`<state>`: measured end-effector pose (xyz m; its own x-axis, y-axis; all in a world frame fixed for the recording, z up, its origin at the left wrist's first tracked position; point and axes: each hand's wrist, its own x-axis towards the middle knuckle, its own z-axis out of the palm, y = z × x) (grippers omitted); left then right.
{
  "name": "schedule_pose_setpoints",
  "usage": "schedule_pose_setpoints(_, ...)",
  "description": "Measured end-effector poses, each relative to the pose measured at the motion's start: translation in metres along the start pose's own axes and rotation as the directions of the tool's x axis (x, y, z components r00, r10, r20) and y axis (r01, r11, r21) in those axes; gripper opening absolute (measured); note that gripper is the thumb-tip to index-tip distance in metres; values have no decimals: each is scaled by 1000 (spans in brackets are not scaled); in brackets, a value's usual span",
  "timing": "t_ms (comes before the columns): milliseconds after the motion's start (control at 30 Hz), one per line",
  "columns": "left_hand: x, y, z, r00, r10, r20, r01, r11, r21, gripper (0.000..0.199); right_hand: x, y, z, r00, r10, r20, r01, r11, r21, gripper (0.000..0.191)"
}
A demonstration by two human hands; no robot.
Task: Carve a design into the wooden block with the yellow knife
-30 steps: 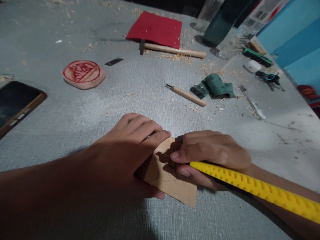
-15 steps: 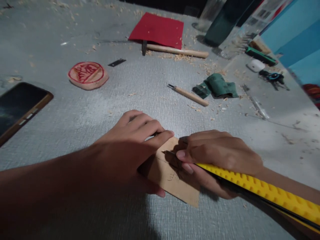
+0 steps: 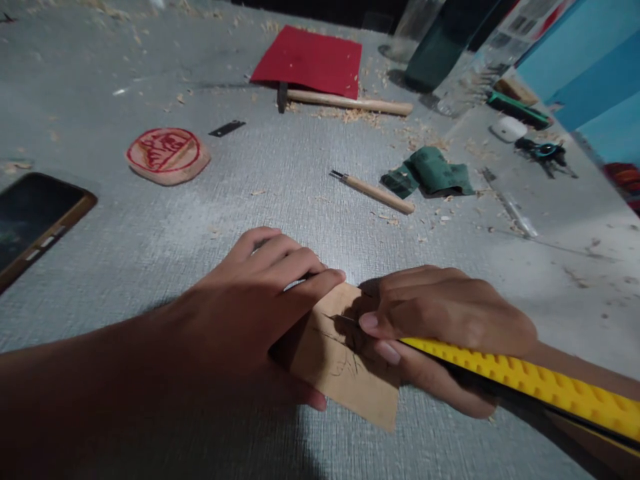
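A flat tan piece [image 3: 370,393] with thin dark lines drawn on it lies at the lower middle, tilted. My left hand [image 3: 273,300] grips its left side, fingertips at the top edge and the thumb at the lower edge. In my right hand [image 3: 440,313] is a yellow and black tool [image 3: 525,373], pinched near its thin dark tip. That tip touches or hovers just over the tan surface near its upper part; the shadow there hides the exact contact. The tool's long body slants away to the lower right.
Beyond the hands lie a wooden-handled carving tool [image 3: 377,193], green cloth [image 3: 435,172], a hammer [image 3: 350,103] and a red sheet [image 3: 315,60]. A round carved piece [image 3: 167,157], a small blade [image 3: 227,129] and a phone [image 3: 40,213] are at the left. Keys [image 3: 545,152] sit far right.
The right hand and the tool tip have shifted slightly right and down. The tan piece appears a little lower, while the view has also moved slightly.
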<state>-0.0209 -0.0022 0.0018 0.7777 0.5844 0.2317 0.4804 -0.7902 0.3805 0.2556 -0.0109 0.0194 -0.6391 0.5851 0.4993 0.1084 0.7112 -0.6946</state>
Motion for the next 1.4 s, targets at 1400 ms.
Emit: schedule_pose_setpoints(1400, 3, -2, 2, 1000, -5, -31, 4, 999, -50, 104, 11, 11, 7, 999, -48, 18, 47, 998, 47, 8)
